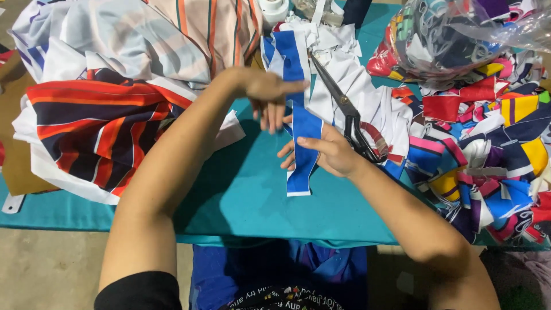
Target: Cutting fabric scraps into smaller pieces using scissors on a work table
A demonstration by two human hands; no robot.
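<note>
Nearest to us lay the front edge of the bench (241, 212), covered in plain teal cloth, with our two bare forearms reaching out over it. Our right hand (328, 154) rested on the blue-and-white fabric strip (303, 150), fingers spread loosely and the thumb lying across the strip, pinning its lower part flat against the teal cover. Our left hand (270, 97) hung just above it with the fingers pointing down and pressed together, touching the strip's upper stretch; whether it pinched the cloth or merely brushed it, we could not tell.

The strip ran from near the middle of the bench up toward the far side, its bottom end lying free below our right hand. We judged the step in hand to be smoothing or straightening this strip. A next move would call for keeping it taut and flat between both hands, since the thin cloth looked likely to slip or fold.

Just beyond our right hand lay a pair of large black scissors (351, 117) on white fabric offcuts (367, 92). To the left sat a heap of striped cloth (109, 109), to the right a pile of colourful scraps (488, 166), and farthest off a clear plastic bag (453, 34) of more scraps.
</note>
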